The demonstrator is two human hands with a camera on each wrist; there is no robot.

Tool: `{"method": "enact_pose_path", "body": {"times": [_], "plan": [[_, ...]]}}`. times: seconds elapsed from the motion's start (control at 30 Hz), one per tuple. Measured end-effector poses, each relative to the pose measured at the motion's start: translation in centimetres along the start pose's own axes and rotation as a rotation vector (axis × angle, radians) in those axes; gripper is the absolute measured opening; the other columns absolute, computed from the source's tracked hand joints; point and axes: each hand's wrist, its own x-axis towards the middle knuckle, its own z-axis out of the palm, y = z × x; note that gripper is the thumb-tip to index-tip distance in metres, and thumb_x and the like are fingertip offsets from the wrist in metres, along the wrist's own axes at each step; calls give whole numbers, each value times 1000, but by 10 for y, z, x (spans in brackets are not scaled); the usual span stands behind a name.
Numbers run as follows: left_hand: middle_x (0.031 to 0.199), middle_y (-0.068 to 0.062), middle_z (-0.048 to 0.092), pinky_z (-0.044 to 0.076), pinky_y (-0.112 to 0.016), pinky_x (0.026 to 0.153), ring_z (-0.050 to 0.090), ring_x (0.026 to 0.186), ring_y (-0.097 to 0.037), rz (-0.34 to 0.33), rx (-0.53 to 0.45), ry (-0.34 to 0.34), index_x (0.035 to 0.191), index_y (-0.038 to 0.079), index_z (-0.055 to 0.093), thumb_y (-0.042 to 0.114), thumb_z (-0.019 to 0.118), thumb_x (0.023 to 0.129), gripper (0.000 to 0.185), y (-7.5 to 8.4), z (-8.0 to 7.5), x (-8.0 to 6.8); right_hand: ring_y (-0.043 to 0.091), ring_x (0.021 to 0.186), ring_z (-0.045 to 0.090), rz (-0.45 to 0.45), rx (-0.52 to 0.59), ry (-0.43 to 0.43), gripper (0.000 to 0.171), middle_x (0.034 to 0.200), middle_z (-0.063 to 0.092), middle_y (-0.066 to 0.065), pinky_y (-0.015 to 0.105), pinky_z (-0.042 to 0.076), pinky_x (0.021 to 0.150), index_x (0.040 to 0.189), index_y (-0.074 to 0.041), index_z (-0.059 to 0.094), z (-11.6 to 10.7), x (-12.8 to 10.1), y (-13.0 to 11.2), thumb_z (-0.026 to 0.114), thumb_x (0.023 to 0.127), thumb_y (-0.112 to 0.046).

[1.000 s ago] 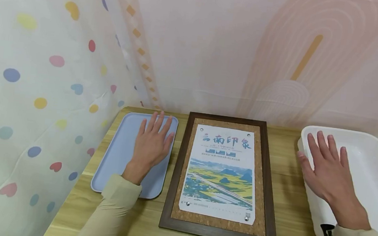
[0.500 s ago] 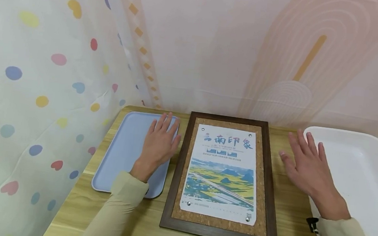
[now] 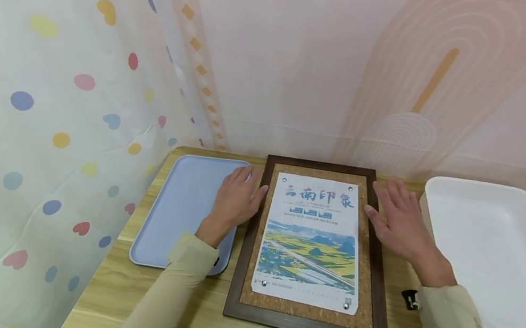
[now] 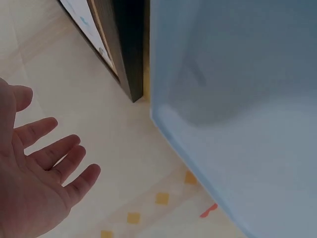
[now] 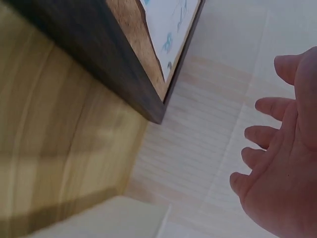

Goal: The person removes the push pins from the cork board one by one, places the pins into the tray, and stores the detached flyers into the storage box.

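Observation:
A dark wooden frame (image 3: 238, 268) with a cork board lies flat in the middle of the table, a printed poster (image 3: 312, 244) pinned on it. My left hand (image 3: 234, 204) hovers with straight fingers over the frame's left edge and the blue tray's right rim. My right hand (image 3: 396, 221) is spread at the frame's upper right edge, its thumb over the cork. Neither hand holds anything. The left hand (image 4: 34, 178) and the right hand (image 5: 282, 168) show open palms in the wrist views, with the frame (image 4: 124, 54) and its corner (image 5: 99, 59) nearby.
A light blue tray (image 3: 176, 208) lies left of the frame and a white tub (image 3: 499, 253) stands right. The wooden table (image 3: 170, 314) is hemmed by a dotted curtain (image 3: 57, 110) on the left and a pink backdrop (image 3: 349, 77) behind.
Both hands have moved inward: the left from the blue tray to the frame's left edge, the right from the white tub to the frame's right edge.

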Motion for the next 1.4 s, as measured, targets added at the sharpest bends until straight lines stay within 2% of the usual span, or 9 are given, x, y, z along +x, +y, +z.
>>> {"method": "enact_pose_path", "body": {"times": [0.1, 0.27, 0.47, 0.6, 0.83, 1.03, 1.23, 1.4], "plan": [[135, -18, 58, 45, -52, 99, 52, 125, -37, -17, -51, -24, 139, 3, 53, 29, 54, 103, 45, 0, 4, 4, 50, 147, 9, -18, 9, -23, 58, 156, 18, 35, 66, 6, 115, 151, 6, 30, 7, 5, 0, 48, 104, -22], [130, -20, 61, 47, -53, 96, 56, 119, -39, -58, -168, -44, 136, 1, 56, 25, 57, 101, 43, -3, 12, 11, 50, 147, 10, -28, 32, -63, 56, 156, 19, 35, 66, 9, 114, 151, 5, 31, 18, 13, 5, 47, 104, -21], [130, -18, 61, 46, -51, 98, 54, 121, -36, -154, -343, -142, 137, 4, 56, 24, 54, 102, 40, -5, 21, 20, 50, 147, 8, -18, 72, -123, 59, 158, 16, 32, 67, 7, 114, 152, 6, 28, 28, 15, 7, 48, 104, -22], [123, -13, 65, 49, -46, 93, 59, 112, -31, -204, -386, -194, 135, 6, 58, 24, 54, 102, 38, -5, 29, 26, 49, 148, 5, -10, 99, -162, 59, 160, 15, 29, 66, 4, 115, 152, 3, 29, 35, 16, 10, 49, 102, -20], [109, -11, 68, 51, -41, 84, 62, 89, -25, -208, -465, -231, 127, 5, 62, 21, 55, 102, 31, -2, 36, 40, 47, 149, 1, -26, 117, -214, 62, 161, 12, 28, 67, 2, 115, 153, 0, 30, 46, 22, 12, 54, 100, -21], [106, -11, 68, 51, -39, 84, 61, 87, -23, -208, -516, -267, 127, 3, 62, 17, 57, 101, 29, -3, 42, 48, 44, 150, -5, 7, 112, -286, 68, 162, 7, 26, 66, -2, 115, 156, -3, 25, 50, 25, 12, 55, 100, -27], [112, -12, 67, 52, -39, 84, 63, 96, -24, -266, -580, -329, 131, 6, 61, 19, 56, 102, 32, -5, 45, 55, 45, 150, -6, 4, 76, -310, 79, 162, 5, 28, 66, -4, 114, 156, -2, 23, 54, 30, 12, 60, 96, -37], [100, -8, 63, 47, -30, 70, 58, 80, -19, -295, -621, -373, 129, 7, 62, 17, 58, 101, 31, -4, 46, 62, 45, 149, -6, 21, 59, -333, 86, 162, 4, 27, 65, -6, 114, 156, -2, 23, 55, 35, 12, 65, 92, -41]]}}
